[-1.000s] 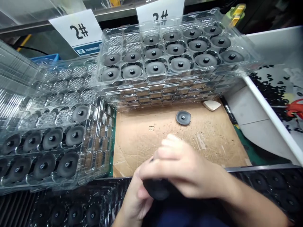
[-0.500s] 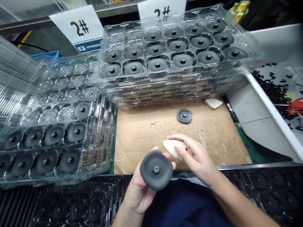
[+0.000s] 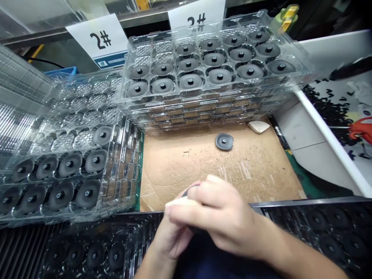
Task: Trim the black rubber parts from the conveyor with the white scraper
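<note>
My left hand (image 3: 170, 236) is closed around a round black disc (image 3: 188, 191) low in front of my body; only a dark sliver of its rim shows. Over it lies my right hand (image 3: 223, 213), fingers curled on a white wedge-shaped pad (image 3: 179, 202). The pad's pale edge shows by the thumb, against the disc as far as I can see. Most of the disc is hidden by the right hand. Beyond both hands, a similar dark disc (image 3: 224, 142) with a small centre stud lies on the cardboard sheet (image 3: 165, 162).
Clear plastic trays (image 3: 186, 102) holding black discs are stacked behind the cardboard; another tray stack (image 3: 113, 170) stands left. A second white pad (image 3: 258, 126) rests at the back right. Right of it, a white bin wall (image 3: 331, 143) borders small black pieces and a red-handled tool (image 3: 362, 130).
My right hand has moved left with the white pad and now covers the disc in my left hand. Before, the disc faced up in full view. The camera view has shifted slightly.
</note>
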The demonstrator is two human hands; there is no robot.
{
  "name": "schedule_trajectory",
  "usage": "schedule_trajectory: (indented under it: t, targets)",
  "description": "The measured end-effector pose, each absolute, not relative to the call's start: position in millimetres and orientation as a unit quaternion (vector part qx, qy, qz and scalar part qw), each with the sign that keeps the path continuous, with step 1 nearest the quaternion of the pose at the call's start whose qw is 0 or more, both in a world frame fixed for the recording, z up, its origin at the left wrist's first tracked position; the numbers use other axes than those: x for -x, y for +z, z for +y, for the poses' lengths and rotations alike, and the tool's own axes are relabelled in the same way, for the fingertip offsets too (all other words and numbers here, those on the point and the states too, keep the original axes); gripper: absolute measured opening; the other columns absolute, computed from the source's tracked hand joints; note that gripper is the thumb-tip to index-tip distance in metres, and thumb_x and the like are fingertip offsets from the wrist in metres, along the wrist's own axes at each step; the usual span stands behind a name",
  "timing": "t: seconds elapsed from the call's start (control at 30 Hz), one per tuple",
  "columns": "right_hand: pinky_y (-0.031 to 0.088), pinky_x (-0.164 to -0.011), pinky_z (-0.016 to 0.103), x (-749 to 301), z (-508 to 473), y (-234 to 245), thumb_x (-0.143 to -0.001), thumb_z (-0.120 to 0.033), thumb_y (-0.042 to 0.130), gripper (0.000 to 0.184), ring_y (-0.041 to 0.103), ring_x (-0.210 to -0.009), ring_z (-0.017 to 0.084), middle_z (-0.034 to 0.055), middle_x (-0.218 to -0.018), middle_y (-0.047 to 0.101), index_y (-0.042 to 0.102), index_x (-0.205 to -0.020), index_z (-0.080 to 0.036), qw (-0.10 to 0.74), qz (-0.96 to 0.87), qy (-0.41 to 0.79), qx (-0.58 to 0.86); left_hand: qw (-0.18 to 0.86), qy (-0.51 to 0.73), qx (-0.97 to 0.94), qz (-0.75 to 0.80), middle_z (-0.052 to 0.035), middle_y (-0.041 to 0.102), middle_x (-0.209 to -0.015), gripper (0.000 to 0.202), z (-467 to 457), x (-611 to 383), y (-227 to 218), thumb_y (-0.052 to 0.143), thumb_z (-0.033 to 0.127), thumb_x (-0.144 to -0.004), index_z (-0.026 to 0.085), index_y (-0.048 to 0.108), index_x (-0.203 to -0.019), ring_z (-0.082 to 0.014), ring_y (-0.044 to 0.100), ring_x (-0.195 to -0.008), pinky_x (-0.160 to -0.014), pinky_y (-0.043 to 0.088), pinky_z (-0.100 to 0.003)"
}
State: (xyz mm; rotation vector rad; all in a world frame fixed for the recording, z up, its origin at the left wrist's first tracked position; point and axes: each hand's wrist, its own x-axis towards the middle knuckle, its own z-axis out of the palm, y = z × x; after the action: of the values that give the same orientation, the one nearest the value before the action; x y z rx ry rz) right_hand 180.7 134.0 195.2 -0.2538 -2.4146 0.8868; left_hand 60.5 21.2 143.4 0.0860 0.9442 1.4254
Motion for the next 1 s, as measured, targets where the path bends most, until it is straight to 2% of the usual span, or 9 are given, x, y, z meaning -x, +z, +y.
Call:
schedule_trajectory:
  t: [0.13,0.23,0.3,0.43,0.5,0.63,0.8,0.9,1.0]
  targets:
    - [0.031,-0.060,0.031,-171,131,191,-0.085,-0.003,0.040,0.036,0.047,-0.062,0.015,0.0015,-0.069,0.061,0.070,-0.097,-0.020,0.199,-0.918,0.284,0.194,0.659,0.636,-0.025,0.402,-0.0040,0.071,-0.100,0.060,20,-60,143,0.079,0.052,-0.051,0.020,0.070,-0.101,-0.0207,0.064,-0.095,-0.084,0.051,-0.025]
    - [0.032,-0.061,0.030,-164,130,187,-0.089,-0.009,0.037,0.035,0.050,-0.063,0.014,0.0012,-0.071,0.064,0.069,-0.100,-0.018,0.277,-0.900,0.323,0.093,0.658,0.634,-0.018,0.407,-0.0034,0.071,-0.092,0.046,21,-61,145,0.078,0.049,-0.056,0.020,0.073,-0.091,-0.0222,0.063,-0.096,-0.083,0.051,-0.026]
    - [0.035,-0.063,0.029,-165,134,181,-0.091,-0.012,0.037,0.032,0.055,-0.067,0.013,0.0013,-0.078,0.067,0.067,-0.103,-0.018,0.295,-0.878,0.368,0.083,0.650,0.640,-0.015,0.409,-0.0029,0.071,-0.092,0.048,20,-60,146,0.079,0.047,-0.055,0.021,0.072,-0.093,-0.0206,0.063,-0.095,-0.081,0.050,-0.024]
    - [0.040,-0.070,0.030,-188,141,150,-0.092,-0.017,0.047,0.023,0.060,-0.077,0.015,0.0030,-0.089,0.070,0.066,-0.105,-0.020,0.214,-0.869,0.375,0.241,0.635,0.660,-0.008,0.400,-0.0041,0.069,-0.112,0.063,14,-51,146,0.082,0.045,-0.049,0.025,0.067,-0.107,-0.0191,0.066,-0.092,-0.087,0.049,-0.026]
    - [0.042,-0.070,0.030,-202,137,124,-0.092,-0.018,0.048,0.023,0.061,-0.075,0.015,0.0031,-0.086,0.071,0.066,-0.106,-0.021,0.185,-0.859,0.387,0.280,0.640,0.664,-0.001,0.386,-0.0061,0.067,-0.119,0.064,11,-47,145,0.082,0.045,-0.050,0.026,0.066,-0.108,-0.0224,0.067,-0.096,-0.092,0.048,-0.032]
    - [0.046,-0.062,0.027,-213,126,95,-0.089,-0.020,0.052,0.019,0.062,-0.064,0.014,0.0011,-0.072,0.069,0.070,-0.096,-0.020,0.151,-0.852,0.405,0.293,0.649,0.664,0.013,0.371,-0.0062,0.069,-0.114,0.062,9,-47,142,0.081,0.046,-0.051,0.024,0.066,-0.107,-0.0227,0.064,-0.103,-0.090,0.049,-0.029]
    - [0.048,-0.060,0.027,-193,121,150,-0.091,-0.024,0.049,0.024,0.063,-0.071,0.015,0.0041,-0.091,0.070,0.064,-0.110,-0.020,0.252,-0.808,0.403,0.349,0.636,0.663,0.002,0.394,-0.0048,0.066,-0.117,0.065,15,-57,144,0.081,0.048,-0.051,0.026,0.064,-0.110,-0.0235,0.064,-0.101,-0.093,0.048,-0.032]
    - [0.048,-0.068,0.030,-175,112,190,-0.090,-0.014,0.047,0.025,0.062,-0.076,0.016,0.0073,-0.093,0.071,0.061,-0.110,-0.012,0.356,-0.817,0.387,0.235,0.611,0.675,-0.010,0.413,-0.0043,0.066,-0.117,0.060,16,-60,148,0.081,0.042,-0.056,0.027,0.064,-0.112,-0.0241,0.059,-0.110,-0.097,0.045,-0.031]
    - [0.048,-0.070,0.028,-167,103,204,-0.090,-0.009,0.046,0.024,0.061,-0.075,0.015,0.0063,-0.088,0.070,0.062,-0.106,-0.011,0.292,-0.837,0.440,0.144,0.589,0.695,-0.013,0.413,-0.0022,0.067,-0.116,0.054,15,-58,150,0.081,0.038,-0.057,0.029,0.065,-0.108,-0.0234,0.061,-0.108,-0.095,0.047,-0.031]
